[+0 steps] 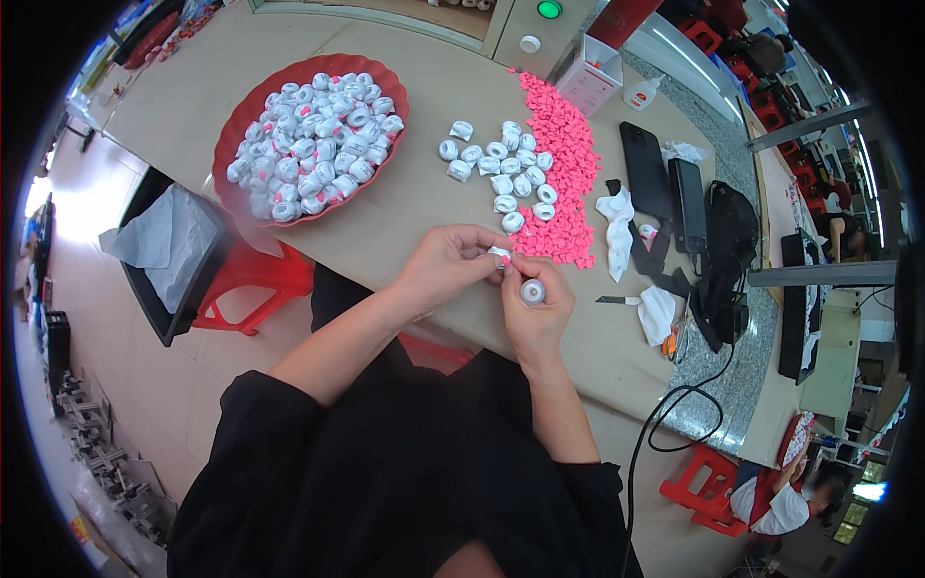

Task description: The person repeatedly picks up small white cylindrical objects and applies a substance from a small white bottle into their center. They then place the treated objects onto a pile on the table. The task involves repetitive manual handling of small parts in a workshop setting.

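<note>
My left hand (445,267) pinches a small white rounded piece (498,253) with a bit of pink on it, above the table's near edge. Close against it, my right hand (540,313) is closed around a white round-ended tube (532,292), its thumb and fingertip at the pink bit. Just beyond my hands lies a loose group of white hollow pieces (502,184). Beside them spreads a long pile of small pink pieces (568,144). A red scalloped bowl (234,125) at the left is heaped with white pieces, some bearing pink bits.
Right of the pink pile lie a black phone (644,166), crumpled tissue (617,226), a blade (617,300), orange-handled scissors (670,344) and a black bag (729,241) with a cable. A white box (586,77) and small bottle (641,93) stand behind. A black bin (178,255) sits left.
</note>
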Demonstrator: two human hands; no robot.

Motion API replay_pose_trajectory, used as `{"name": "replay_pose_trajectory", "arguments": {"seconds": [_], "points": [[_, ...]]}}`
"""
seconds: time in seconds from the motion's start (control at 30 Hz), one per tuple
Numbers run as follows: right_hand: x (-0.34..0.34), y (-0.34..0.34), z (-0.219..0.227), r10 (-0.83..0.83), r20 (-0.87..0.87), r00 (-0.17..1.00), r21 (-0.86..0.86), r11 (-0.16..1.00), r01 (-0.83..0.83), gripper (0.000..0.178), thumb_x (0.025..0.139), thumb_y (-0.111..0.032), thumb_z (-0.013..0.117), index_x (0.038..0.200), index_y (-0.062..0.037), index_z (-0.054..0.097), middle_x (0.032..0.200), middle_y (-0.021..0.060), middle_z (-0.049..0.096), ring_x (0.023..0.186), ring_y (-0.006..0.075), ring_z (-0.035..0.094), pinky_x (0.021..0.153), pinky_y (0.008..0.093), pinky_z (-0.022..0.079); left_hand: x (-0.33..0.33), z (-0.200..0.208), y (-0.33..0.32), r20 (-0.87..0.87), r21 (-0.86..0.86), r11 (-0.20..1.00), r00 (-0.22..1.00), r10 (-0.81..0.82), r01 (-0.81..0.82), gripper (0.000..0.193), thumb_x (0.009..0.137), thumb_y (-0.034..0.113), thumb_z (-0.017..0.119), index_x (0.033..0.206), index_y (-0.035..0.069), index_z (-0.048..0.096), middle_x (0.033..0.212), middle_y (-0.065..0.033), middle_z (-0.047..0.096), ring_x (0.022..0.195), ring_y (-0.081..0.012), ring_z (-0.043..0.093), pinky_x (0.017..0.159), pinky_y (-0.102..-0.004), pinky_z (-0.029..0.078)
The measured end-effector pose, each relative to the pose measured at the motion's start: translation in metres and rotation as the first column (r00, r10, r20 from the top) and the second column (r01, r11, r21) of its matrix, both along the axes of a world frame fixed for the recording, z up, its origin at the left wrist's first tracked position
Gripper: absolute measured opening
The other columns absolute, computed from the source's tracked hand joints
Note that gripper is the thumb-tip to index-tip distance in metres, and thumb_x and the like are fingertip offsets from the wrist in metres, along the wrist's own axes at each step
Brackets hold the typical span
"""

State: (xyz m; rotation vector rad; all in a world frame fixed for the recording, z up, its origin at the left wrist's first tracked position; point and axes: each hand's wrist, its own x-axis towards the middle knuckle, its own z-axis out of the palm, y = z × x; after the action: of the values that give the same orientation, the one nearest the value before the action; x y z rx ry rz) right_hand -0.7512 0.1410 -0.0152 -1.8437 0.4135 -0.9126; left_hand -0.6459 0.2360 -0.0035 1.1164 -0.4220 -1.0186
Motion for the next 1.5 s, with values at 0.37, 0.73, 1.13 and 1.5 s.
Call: {"name": "replay_pose_trajectory", "arguments": {"seconds": [0.37, 0.73, 1.13, 1.5], "points": [[0.002, 0.003, 0.013, -0.019, -0.124, 0.992, 0.524, 0.848, 0.082, 0.012, 0.079, -0.002, 0.061, 0.091, 0.0025, 0.063, 0.075, 0.0022, 0.06, 0.061, 0.0042, 0.052, 0.053, 0.0181, 0.041, 0.006, -0.002, 0.001, -0.039, -0.011, 0.999, 0.998, -0.044, 0.043, 0.023, 0.085, 0.008, 0.057, 0.104, -0.005, 0.056, 0.09, -0.0083, 0.062, 0.076, -0.0115, 0.059, 0.072, -0.0242, 0.05], [-0.002, 0.0, 0.007, 0.018, -0.077, 0.997, 0.471, 0.882, 0.02, 0.006, 0.078, -0.001, 0.063, 0.084, 0.0014, 0.063, 0.074, 0.0016, 0.058, 0.063, 0.005, 0.051, 0.055, 0.0188, 0.039, 0.005, -0.001, 0.0, -0.032, 0.007, 0.999, 0.999, -0.044, 0.044, 0.02, 0.083, 0.005, 0.058, 0.1, -0.005, 0.058, 0.089, -0.0097, 0.062, 0.074, -0.0123, 0.06, 0.07, -0.0239, 0.05], [-0.007, -0.003, 0.02, 0.021, -0.099, 0.995, 0.511, 0.859, 0.033, 0.021, 0.079, -0.004, 0.063, 0.097, 0.0005, 0.052, 0.073, 0.0009, 0.051, 0.06, 0.0076, 0.051, 0.055, 0.0209, 0.045, 0.023, 0.02, 0.024, 0.351, -0.065, 0.944, 0.878, 0.325, -0.324, 0.02, 0.084, 0.006, 0.059, 0.101, -0.003, 0.056, 0.088, -0.0071, 0.061, 0.072, -0.0107, 0.059, 0.066, -0.0244, 0.049], [-0.014, -0.006, 0.02, 0.045, 0.196, 0.98, 0.715, 0.677, -0.174, 0.026, 0.086, -0.016, 0.058, 0.103, 0.0006, 0.047, 0.084, 0.0062, 0.054, 0.065, 0.0134, 0.054, 0.063, 0.0292, 0.049, 0.049, 0.017, -0.014, 0.956, -0.042, 0.987, -0.295, -0.004, -0.152, 0.041, 0.073, 0.004, 0.053, 0.113, 0.01, 0.055, 0.112, -0.0079, 0.056, 0.102, -0.0241, 0.05, 0.086, -0.0365, 0.04]]}}
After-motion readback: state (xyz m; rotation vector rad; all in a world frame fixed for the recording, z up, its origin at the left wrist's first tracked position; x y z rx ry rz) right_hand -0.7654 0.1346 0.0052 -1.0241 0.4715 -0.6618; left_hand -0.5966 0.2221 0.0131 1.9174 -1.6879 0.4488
